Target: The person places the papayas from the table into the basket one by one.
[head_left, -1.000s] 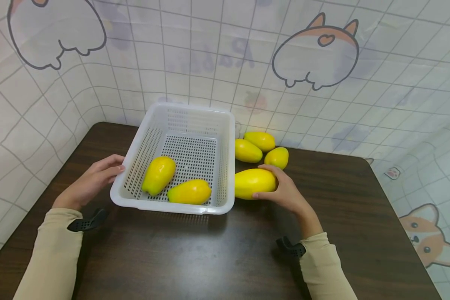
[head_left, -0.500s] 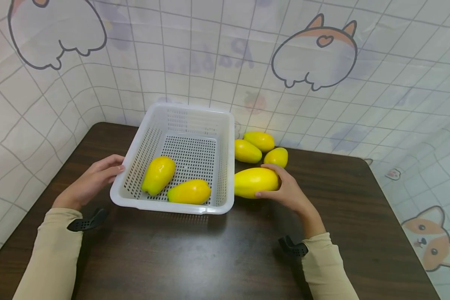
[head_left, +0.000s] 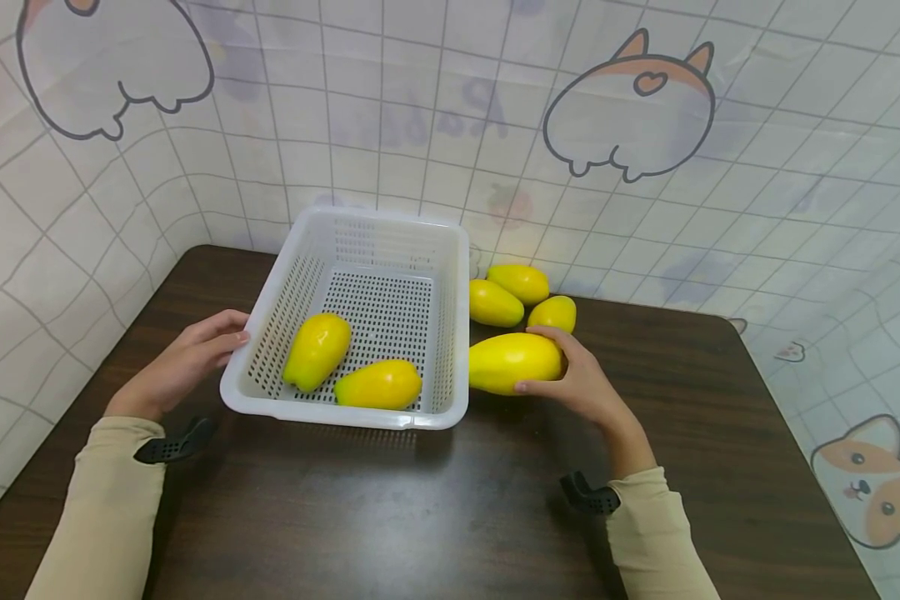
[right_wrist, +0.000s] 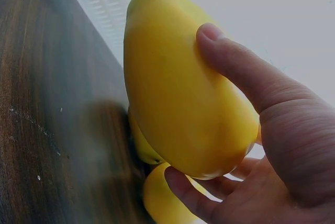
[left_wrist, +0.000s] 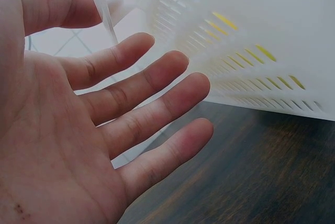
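A white slotted plastic basket [head_left: 378, 417] stands on the dark table, with two yellow papayas inside: one papaya [head_left: 317, 352] at the left, another papaya [head_left: 378, 384] along the near side. My left hand [head_left: 183, 358] is at the basket's left rim; in the left wrist view its thumb touches the rim while the other fingers [left_wrist: 157, 77] spread loosely beside the wall. To the basket's right, my right hand [head_left: 581, 383] grips a larger papaya [head_left: 513, 362] by its rounded end. The right wrist view shows the thumb across this papaya [right_wrist: 183, 88], its tapered end pointing toward the basket.
Behind the held papaya lie three smaller ones: a papaya [head_left: 520, 283] near the wall, a papaya [head_left: 495, 302] against the basket, and a papaya [head_left: 553, 315] at the right. A patterned cloth [head_left: 390, 100] covers the walls around the wooden table [head_left: 390, 517].
My right hand has shifted slightly right and away from me with the larger papaya, which shows more beyond the basket's edge. The left hand and the basket have stayed put.
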Tool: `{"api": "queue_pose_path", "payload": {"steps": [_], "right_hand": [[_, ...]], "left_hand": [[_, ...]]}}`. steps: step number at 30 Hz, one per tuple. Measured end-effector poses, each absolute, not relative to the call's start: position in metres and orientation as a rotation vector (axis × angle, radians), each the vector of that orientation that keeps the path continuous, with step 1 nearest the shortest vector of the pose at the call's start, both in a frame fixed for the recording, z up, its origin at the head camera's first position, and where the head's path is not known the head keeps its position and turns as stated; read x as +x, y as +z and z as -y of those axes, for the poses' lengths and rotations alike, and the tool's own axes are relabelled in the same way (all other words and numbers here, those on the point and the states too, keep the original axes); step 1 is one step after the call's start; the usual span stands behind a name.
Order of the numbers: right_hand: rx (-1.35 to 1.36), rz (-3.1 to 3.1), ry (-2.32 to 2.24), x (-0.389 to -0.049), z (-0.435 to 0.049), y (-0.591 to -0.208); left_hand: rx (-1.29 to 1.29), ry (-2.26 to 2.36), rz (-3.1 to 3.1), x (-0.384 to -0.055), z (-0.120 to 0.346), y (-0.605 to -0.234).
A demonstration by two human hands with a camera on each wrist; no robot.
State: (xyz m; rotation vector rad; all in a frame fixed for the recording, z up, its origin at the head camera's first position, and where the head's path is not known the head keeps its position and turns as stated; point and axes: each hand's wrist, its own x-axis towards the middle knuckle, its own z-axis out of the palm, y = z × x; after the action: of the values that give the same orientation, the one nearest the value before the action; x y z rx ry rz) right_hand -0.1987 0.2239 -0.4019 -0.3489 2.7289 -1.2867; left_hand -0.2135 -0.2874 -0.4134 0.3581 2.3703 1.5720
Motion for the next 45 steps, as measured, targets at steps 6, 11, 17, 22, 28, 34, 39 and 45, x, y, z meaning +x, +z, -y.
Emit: {"api": "queue_pose_path", "payload": {"steps": [6,11,17,22,28,34,39,45], "right_hand": [[-0.364,-2.747,-1.286,-0.1978,-0.2252,-0.4006],[-0.369,-2.754,-1.293,-0.1982,-0.2256,-0.4005],[-0.335,-2.751,-1.324,-0.1971,-0.2264,-0.4003],[-0.315,-2.734,-1.361,-0.1963,-0.228,-0.4003],[-0.296,-2.722,-1.378,-0.1954,-0.2297,-0.4004],[-0.279,-2.719,-1.399,-0.1939,-0.2306,-0.3989],[-0.276,-2.725,-1.403,-0.1951,-0.2318,-0.3997],[-0.275,-2.734,-1.407,-0.1963,-0.2319,-0.3992]], "left_hand": [[0.355,1.568,-2.37,-0.213,0.2875,-0.4132],[0.353,1.568,-2.372,-0.2129,0.2878,-0.413],[0.353,1.56,-2.378,-0.2132,0.2878,-0.4132],[0.372,1.569,-2.378,-0.2133,0.2879,-0.4136],[0.366,1.571,-2.376,-0.2135,0.2875,-0.414],[0.383,1.584,-2.368,-0.2137,0.2878,-0.4151],[0.383,1.586,-2.363,-0.2133,0.2877,-0.4146],[0.364,1.583,-2.36,-0.2135,0.2875,-0.4138]]}}
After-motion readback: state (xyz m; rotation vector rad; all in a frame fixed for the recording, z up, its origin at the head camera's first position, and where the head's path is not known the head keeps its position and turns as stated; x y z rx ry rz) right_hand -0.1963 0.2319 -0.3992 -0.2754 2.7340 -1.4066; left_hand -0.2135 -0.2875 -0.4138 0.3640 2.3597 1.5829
